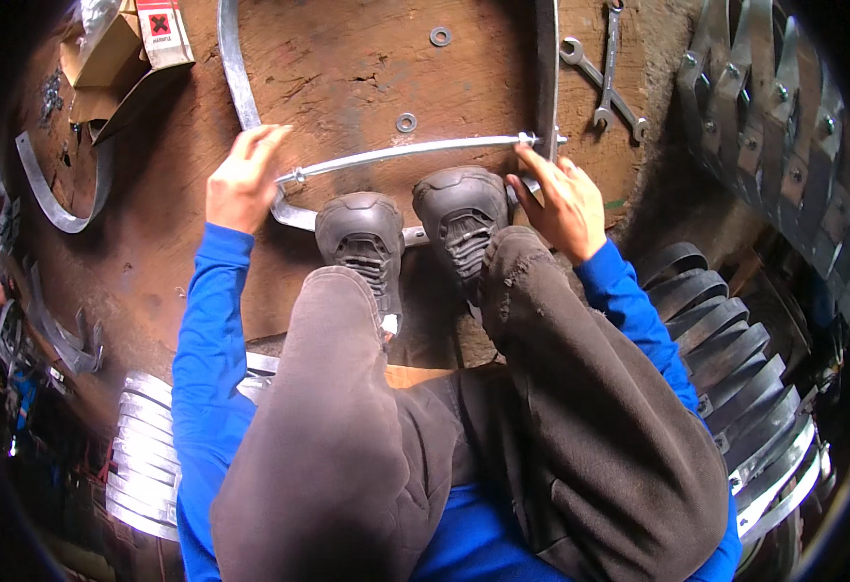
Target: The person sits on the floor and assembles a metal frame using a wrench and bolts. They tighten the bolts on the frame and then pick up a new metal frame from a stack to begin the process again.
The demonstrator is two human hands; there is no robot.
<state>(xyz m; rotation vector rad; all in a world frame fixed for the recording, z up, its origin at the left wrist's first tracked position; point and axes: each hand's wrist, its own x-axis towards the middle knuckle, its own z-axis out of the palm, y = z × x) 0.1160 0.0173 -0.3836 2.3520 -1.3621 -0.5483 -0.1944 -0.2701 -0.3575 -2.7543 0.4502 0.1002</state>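
A thin metal rod [396, 152] lies across a bent flat metal strap [235, 73], with nuts near both ends. The strap's near side runs behind my boots. My left hand [240, 186] closes over the strap's left side, beside the rod's left nut [299, 175]. Its thumb is hidden. On the right, my right hand [568, 202] is partly spread, thumb and index finger apart. That index fingertip reaches the right nut [526, 140], near where the rod passes the strap's right side. Whether it presses on the nut is hard to see.
Two washers [440, 37] lie on the worn wooden board. Two wrenches [601, 82] are crossed at the upper right. An opened cardboard box [119, 58] and a curved strap [61, 209] lie left. Stacked metal bands [711, 320] stand right, silvery ones [144, 456] left.
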